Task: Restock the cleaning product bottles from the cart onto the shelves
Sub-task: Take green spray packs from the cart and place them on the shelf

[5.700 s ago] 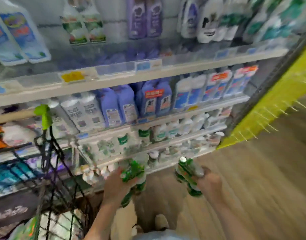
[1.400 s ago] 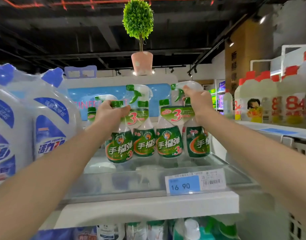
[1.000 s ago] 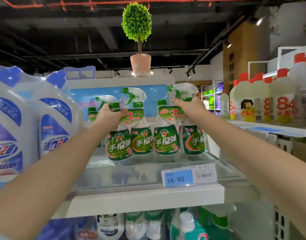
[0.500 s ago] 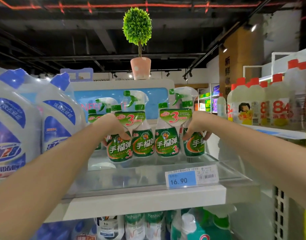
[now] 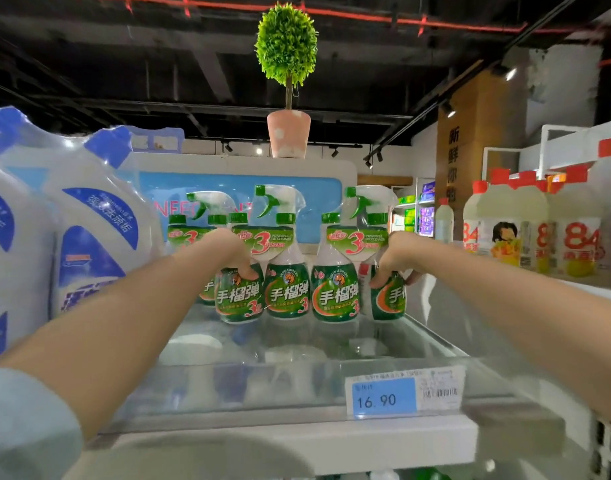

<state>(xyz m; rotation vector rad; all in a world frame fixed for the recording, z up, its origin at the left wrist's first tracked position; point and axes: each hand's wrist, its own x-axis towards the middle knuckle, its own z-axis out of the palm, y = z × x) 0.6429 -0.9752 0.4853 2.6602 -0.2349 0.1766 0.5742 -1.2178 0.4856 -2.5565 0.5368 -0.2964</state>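
My left hand [image 5: 233, 252] is clamped, fingers curled, on the shoulder of the leftmost green spray bottle [image 5: 238, 296]; my right hand [image 5: 397, 254] grips the rightmost green spray bottle [image 5: 389, 299] the same way. Between them I see two matching bottles [image 5: 286, 292], all four upright in a row, side by side, on the top shelf [image 5: 297, 441]. A blue price tag [image 5: 383, 398] reading 16.90 sits on the shelf's front edge. Wrapped detergent jugs [image 5: 96, 237] stand to the left, and a potted topiary [image 5: 286, 81] sits above.
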